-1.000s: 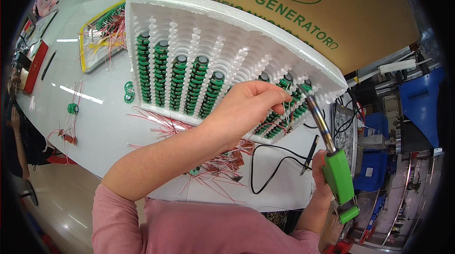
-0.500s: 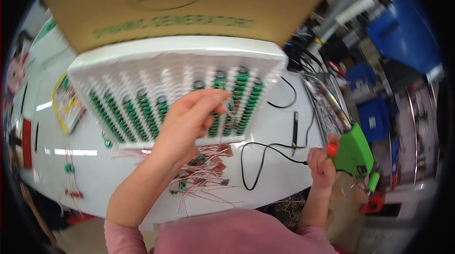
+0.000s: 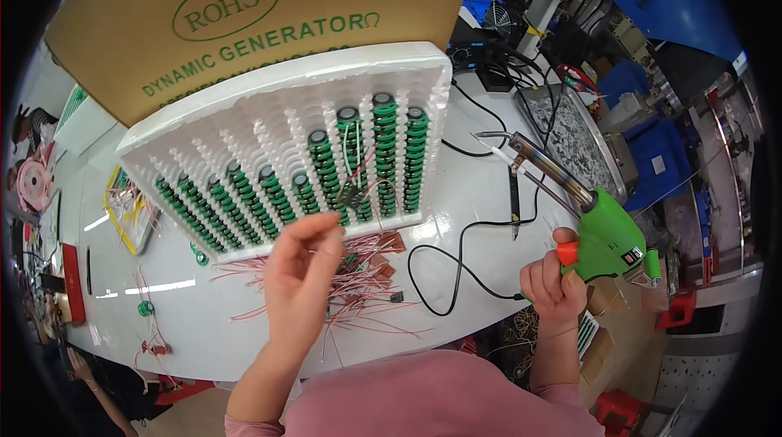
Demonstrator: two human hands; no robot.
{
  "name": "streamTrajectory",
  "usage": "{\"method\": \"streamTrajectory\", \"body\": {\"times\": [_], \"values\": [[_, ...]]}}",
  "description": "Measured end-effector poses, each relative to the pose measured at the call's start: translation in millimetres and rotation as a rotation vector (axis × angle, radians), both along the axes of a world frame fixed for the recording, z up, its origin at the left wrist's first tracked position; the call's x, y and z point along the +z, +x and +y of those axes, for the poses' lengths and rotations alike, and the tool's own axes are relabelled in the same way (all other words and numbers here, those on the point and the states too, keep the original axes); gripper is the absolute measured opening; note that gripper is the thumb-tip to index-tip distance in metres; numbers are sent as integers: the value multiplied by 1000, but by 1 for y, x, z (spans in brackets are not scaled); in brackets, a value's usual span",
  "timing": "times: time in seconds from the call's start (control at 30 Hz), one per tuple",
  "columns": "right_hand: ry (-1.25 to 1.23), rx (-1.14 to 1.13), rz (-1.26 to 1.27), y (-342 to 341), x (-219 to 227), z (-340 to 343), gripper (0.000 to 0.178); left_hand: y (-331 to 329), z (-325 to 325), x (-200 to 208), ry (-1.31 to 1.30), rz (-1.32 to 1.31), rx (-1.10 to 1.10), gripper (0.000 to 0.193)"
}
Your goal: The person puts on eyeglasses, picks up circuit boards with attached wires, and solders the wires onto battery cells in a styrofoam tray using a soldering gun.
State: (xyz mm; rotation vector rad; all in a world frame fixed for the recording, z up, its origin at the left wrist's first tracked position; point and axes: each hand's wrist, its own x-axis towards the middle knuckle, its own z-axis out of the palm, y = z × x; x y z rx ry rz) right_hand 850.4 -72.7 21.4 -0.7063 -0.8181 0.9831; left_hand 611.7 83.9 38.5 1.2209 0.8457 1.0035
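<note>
My right hand is wrapped round the handle of a green soldering gun with a red trigger; its metal tip points up and left. In front of the white foam tray is my left hand, its thumb and forefinger pressed together at the tips. Whatever they may pinch is too small to make out. Just beyond those fingertips a small dark circuit board with thin red and white wires rests against the tray. Rows of green round parts with dark rims fill the tray's slots.
A cardboard box stands behind the tray. Loose boards with red and white wires lie before it. A black cable loops across the table to the gun. A metal tray is at right; a person's arm shows at lower left.
My left hand has drawn back toward me from over the tray's rows. The small wired board now shows against the tray. My view has shifted; my right hand still holds the soldering gun.
</note>
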Motion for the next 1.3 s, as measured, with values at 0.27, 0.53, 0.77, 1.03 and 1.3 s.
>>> {"method": "streamTrajectory", "body": {"times": [0.27,0.53,0.77,1.03,1.3], "values": [[-8,19,-28,-21,0,-5,51,-27,-1,-4,185,106,68,21],[-40,21,1,-20,1,5,47,-25,1,-8,158,123,64,24],[33,112,-55,-16,-2,19,40,-29,6,-17,146,118,81,25],[4,66,-166,-28,4,28,44,-41,5,-21,112,65,108,24],[-95,-51,-274,-15,-16,14,50,-62,6,-22,116,113,137,23]]}}
